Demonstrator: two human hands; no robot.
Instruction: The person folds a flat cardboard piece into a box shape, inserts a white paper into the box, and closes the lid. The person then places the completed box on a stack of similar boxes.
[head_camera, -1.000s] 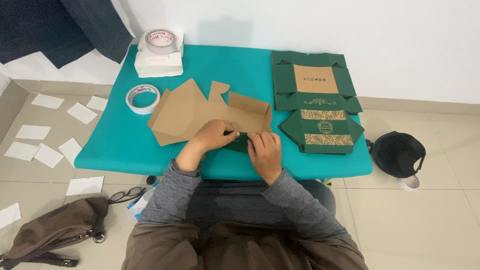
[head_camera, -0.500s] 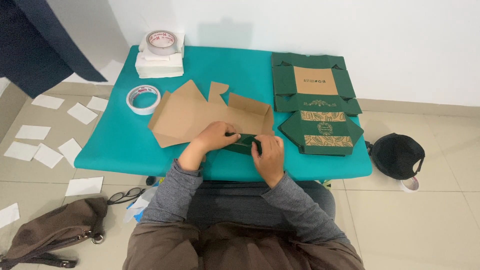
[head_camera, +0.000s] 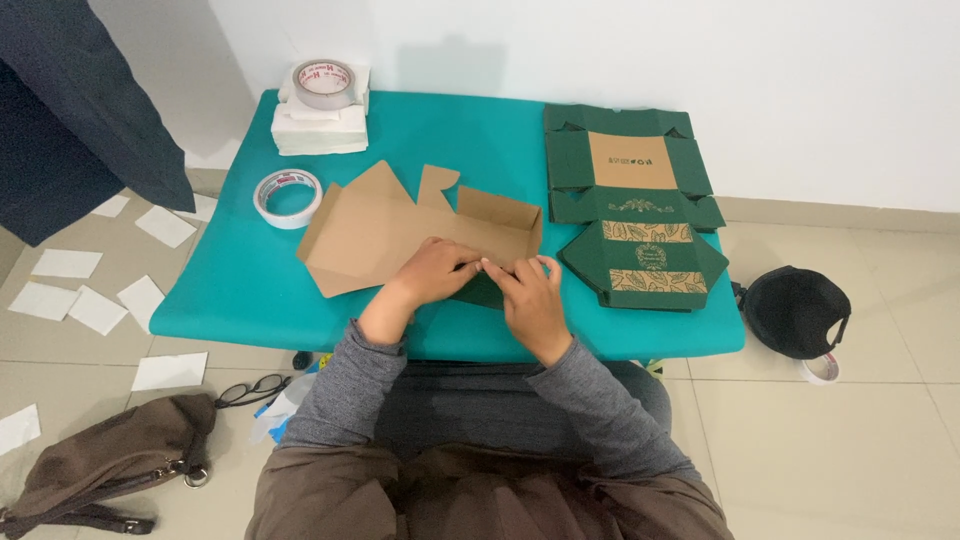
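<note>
**A:** Where are the hands, and what are they on?

**B:** Both hands meet at the near edge of a flat, partly folded cardboard box (head_camera: 400, 235), brown inside and dark green outside, lying on a teal surface (head_camera: 230, 290). The left hand (head_camera: 435, 272) and right hand (head_camera: 532, 300) sit side by side, fingertips almost touching, pinching a green flap at the box's near edge.

**A:** So each grip is closed on it?

**B:** Yes, the fingers of both are pressed together on that flap; the thumbs are hidden, so how firm the hold is I cannot tell.

**A:** Which way does the box lie from the grip?

**B:** Most of it spreads away from the grip, up and to the left. Its long axis runs left to right, parallel to the near edge of the surface. One side wall stands upright just beyond the right hand. The left hand is nearer the wide open sheet.

**A:** What else is close?

**B:** Just right of the grip, a folded green box (head_camera: 645, 265) with a leaf pattern; beyond it, an unfolded green sheet (head_camera: 630, 165). Well left of the grip, a roll of tape (head_camera: 288, 197); farther back, another roll (head_camera: 320, 83) on a white stack (head_camera: 318, 130).
</note>
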